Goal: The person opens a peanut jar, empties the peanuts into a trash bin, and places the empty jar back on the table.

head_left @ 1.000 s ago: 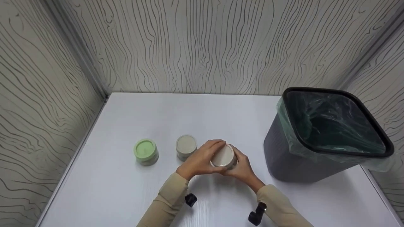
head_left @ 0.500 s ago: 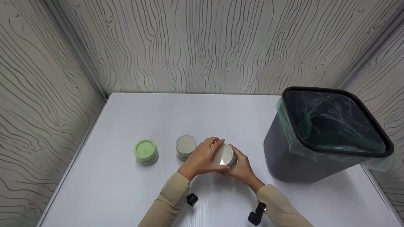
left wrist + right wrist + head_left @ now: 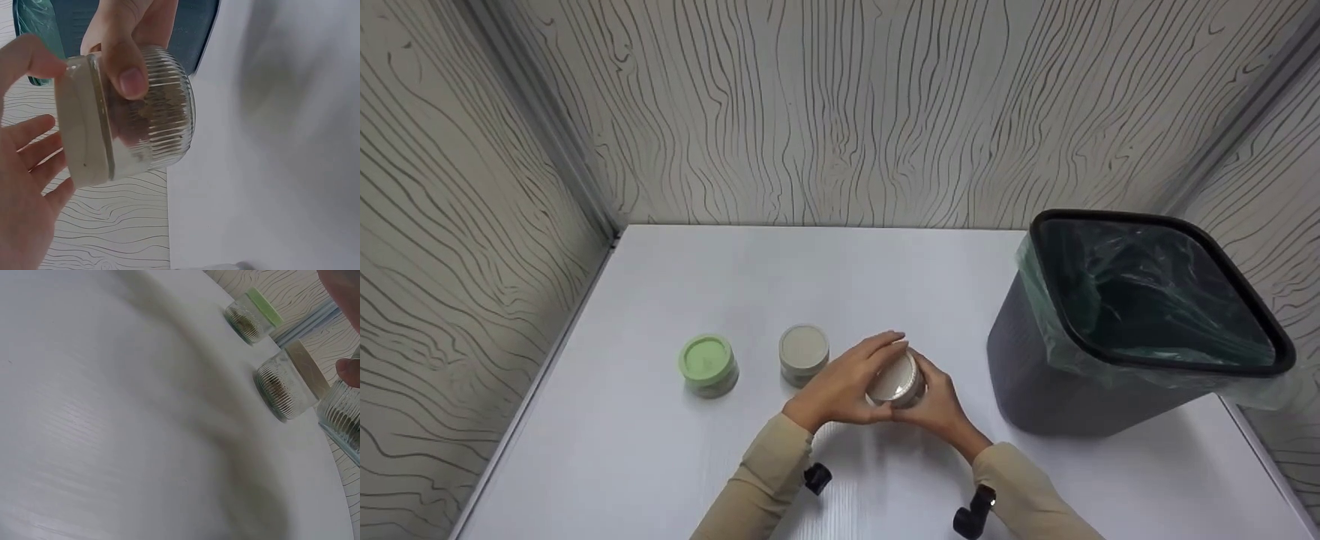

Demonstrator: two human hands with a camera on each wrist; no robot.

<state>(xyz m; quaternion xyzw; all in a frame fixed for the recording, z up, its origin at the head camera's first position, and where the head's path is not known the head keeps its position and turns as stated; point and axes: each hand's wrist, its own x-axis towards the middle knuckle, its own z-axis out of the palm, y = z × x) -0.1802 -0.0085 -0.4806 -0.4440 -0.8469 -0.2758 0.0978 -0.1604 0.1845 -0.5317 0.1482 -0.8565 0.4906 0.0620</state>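
A ribbed glass jar [image 3: 894, 379] with a beige lid [image 3: 81, 126] is held between both hands, lifted off the white table [image 3: 660, 465], to the left of the black bin [image 3: 1110, 330] and well short of touching it. The right hand [image 3: 941, 401] is wrapped round the glass body, its thumb [image 3: 128, 70] pressed onto the ribbing in the left wrist view. The left hand [image 3: 840, 382] is cupped over the lid end, with one fingertip touching the lid's rim and the other fingers spread loosely beside it rather than clamped. The jar is tipped: its axis runs from the lid, on the left hand's side, to the base, on the right hand's side. Dark contents are seen through the glass, though what they are cannot be told. Further left of the bin, two more jars stand upright on the table, one with a beige lid [image 3: 803, 352] just beside the left hand, and one with a green lid [image 3: 707, 363] beyond it.
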